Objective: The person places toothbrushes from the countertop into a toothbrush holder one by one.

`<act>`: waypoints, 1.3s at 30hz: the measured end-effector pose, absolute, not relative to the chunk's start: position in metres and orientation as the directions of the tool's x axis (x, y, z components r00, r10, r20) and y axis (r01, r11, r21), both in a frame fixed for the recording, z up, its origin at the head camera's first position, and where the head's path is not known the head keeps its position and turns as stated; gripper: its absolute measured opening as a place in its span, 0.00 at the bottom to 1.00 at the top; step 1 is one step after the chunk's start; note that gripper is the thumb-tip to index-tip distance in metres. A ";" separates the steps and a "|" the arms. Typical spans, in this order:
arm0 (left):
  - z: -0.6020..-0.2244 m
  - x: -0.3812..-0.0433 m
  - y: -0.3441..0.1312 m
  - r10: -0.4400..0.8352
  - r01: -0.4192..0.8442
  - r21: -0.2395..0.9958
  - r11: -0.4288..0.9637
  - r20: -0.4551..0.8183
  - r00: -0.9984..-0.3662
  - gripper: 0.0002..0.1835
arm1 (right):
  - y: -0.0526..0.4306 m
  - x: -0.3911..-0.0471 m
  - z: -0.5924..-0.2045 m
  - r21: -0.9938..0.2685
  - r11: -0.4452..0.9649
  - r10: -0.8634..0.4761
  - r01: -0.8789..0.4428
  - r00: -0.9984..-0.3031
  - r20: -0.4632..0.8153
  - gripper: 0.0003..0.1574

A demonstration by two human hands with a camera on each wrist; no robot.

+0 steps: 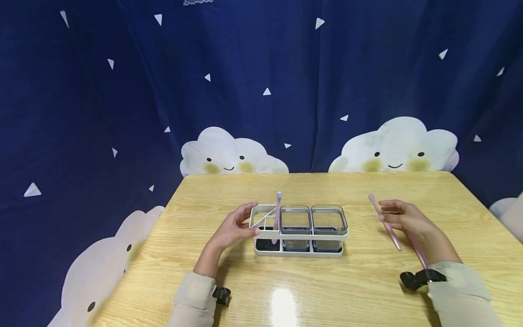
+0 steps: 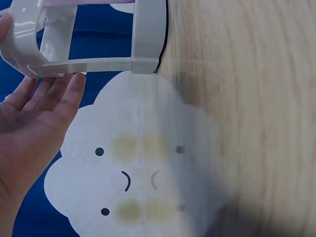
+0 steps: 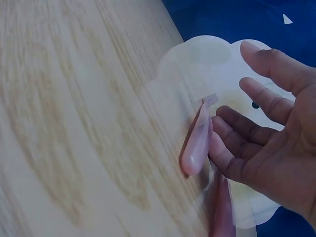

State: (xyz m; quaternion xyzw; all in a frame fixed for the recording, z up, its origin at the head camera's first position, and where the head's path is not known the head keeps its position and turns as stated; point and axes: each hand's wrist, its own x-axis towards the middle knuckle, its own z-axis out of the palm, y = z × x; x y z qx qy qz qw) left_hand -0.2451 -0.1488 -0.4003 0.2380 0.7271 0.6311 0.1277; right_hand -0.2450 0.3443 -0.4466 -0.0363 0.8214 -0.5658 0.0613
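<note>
- One white rack (image 1: 300,254) with dark bottom panels stands upright on the wooden worktop (image 1: 314,286).
- The left hand (image 1: 234,229) grips the rack's left end, thumb at the front rim and fingers round the back.
- In the rack's left section, a pale purple toothbrush (image 1: 278,213) stands bristles up, leaning slightly.
- Two clear square cups sit in the rack: one cup (image 1: 295,219) in the middle compartment, another cup (image 1: 328,219) in the right.
- Well right of the rack, the right hand (image 1: 406,219) is loosely spread over a pink toothbrush (image 1: 391,234); whether it touches, I cannot tell.
- Farther right from the rack, a second pink toothbrush (image 1: 417,250) lies partly hidden under that forearm.
- Behind the rack hangs a dark blue curtain (image 1: 245,54).
</note>
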 end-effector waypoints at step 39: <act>-0.398 -0.241 -0.148 0.513 0.193 0.980 0.055 0.138 -0.847 0.40 | 0.345 -0.267 -0.454 -0.862 0.494 -0.148 0.117 -0.965 -0.216 0.42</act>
